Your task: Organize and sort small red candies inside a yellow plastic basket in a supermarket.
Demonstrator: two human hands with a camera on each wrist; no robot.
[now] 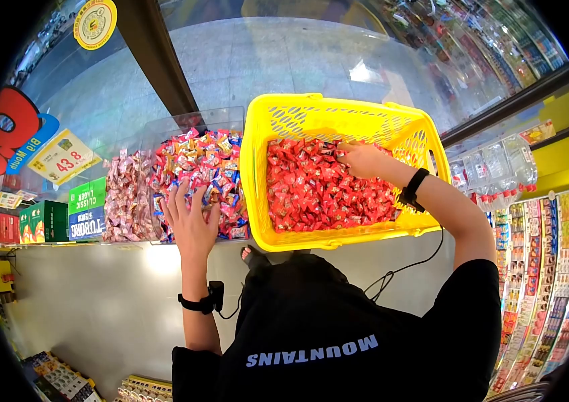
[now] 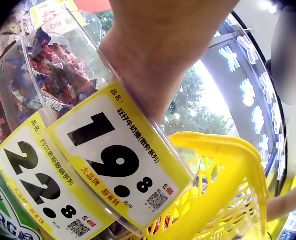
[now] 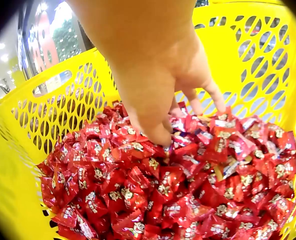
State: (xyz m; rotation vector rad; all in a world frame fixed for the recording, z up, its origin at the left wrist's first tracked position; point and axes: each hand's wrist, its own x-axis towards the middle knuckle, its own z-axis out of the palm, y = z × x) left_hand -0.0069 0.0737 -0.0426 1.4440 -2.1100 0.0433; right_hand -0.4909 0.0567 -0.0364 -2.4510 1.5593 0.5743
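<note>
My left hand [image 1: 190, 216] is over a clear bin of mixed wrapped candies [image 1: 194, 161], its fingers spread and holding nothing visible. In the left wrist view, the bin's wall and price cards hide those fingers. My right hand [image 1: 365, 161] reaches into a yellow shopping basket [image 1: 254, 167] of red-wrapped candies [image 1: 324, 194]. In the right wrist view, thumb and fingers [image 3: 215, 97] touch the candies near the far wall, spaced apart. A few pale and bluish wrappers [image 3: 180, 122] show between them; the thumb's tip is partly hidden.
Left of the mixed candies is a bin of pink-wrapped candies [image 1: 123, 194], then a green and blue Tuborg box [image 1: 87, 208]. Price cards [image 2: 118, 160] hang on the bin fronts. Glass panes stand behind, and clear bottles [image 1: 499, 167] are right of the basket.
</note>
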